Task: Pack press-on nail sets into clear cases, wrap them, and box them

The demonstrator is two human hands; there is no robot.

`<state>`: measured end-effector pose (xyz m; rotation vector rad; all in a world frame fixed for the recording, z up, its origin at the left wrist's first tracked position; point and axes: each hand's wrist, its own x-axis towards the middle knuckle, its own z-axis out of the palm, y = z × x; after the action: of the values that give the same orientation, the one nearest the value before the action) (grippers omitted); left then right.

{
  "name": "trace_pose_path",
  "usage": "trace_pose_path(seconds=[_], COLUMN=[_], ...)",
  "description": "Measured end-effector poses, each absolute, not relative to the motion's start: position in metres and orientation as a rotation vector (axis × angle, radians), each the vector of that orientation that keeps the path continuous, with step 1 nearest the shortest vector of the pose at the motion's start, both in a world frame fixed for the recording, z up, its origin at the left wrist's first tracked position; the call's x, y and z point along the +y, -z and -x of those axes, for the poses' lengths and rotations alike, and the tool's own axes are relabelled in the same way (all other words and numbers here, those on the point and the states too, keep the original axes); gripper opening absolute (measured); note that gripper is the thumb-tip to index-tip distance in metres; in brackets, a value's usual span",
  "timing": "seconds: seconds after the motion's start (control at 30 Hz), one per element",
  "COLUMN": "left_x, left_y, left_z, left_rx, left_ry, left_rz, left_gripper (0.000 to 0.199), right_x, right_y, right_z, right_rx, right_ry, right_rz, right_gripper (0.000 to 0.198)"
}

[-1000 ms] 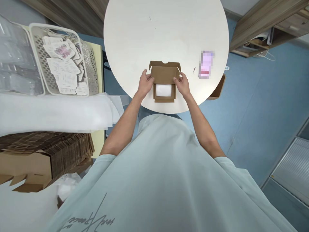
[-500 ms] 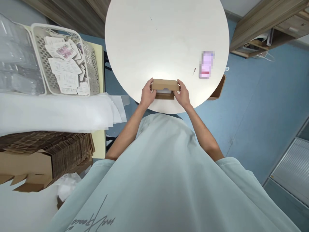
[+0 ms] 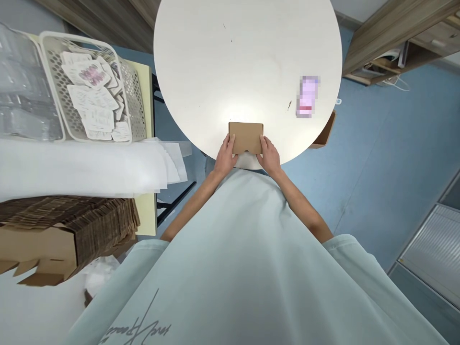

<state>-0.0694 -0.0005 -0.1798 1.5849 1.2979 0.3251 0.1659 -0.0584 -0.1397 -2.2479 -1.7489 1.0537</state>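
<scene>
A small brown cardboard box (image 3: 246, 137) is at the near edge of the round white table (image 3: 201, 62), its lid folded down over the top. My left hand (image 3: 226, 154) grips its left side, fingers along the edge and thumb near the front corner. On the opposite side my right hand (image 3: 269, 154) holds it in the same way. A small dark notch shows at the middle of the lid's front edge. What lies inside is hidden.
A pixelated pinkish item (image 3: 307, 96) lies on the table's right. To the left are a white basket (image 3: 138, 96) of printed cards, clear plastic packs (image 3: 25, 91), white sheets (image 3: 82, 165) and stacked flat cardboard (image 3: 104, 230). An open carton (image 3: 325, 132) stands below the table's right edge.
The box's lid has come down from partly raised, covering the white content seen inside before. Both hands have moved slightly toward my body and now hold the sides of the box.
</scene>
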Motion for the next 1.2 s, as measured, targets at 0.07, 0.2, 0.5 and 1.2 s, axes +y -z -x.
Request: trace_pose_path(seconds=[0.07,0.2,0.5,1.2], left_x=[-0.003,-0.005,-0.006,0.013], left_y=[0.187,0.202,0.207,0.169], left_z=[0.069,0.068,0.068,0.066], left_rx=[1.300,1.314,1.326,1.503], left_ry=[-0.342,-0.377,-0.210,-0.301], left_rz=[-1.586,-1.599,-1.766,-1.737], left_gripper=[0.086,0.077,0.073,0.065], right_x=[-0.062,-0.062,-0.058,-0.047], right_y=[0.143,0.154,0.173,0.157], right_z=[-0.165,-0.164,-0.171,-0.167], right_rx=[-1.769,-1.745,-1.715,-1.486], right_ry=[-1.048,-1.087,-1.082,-0.993], right_rz=[2.289,2.294,2.222,2.237], right_gripper=[0.084,0.084,0.079,0.072])
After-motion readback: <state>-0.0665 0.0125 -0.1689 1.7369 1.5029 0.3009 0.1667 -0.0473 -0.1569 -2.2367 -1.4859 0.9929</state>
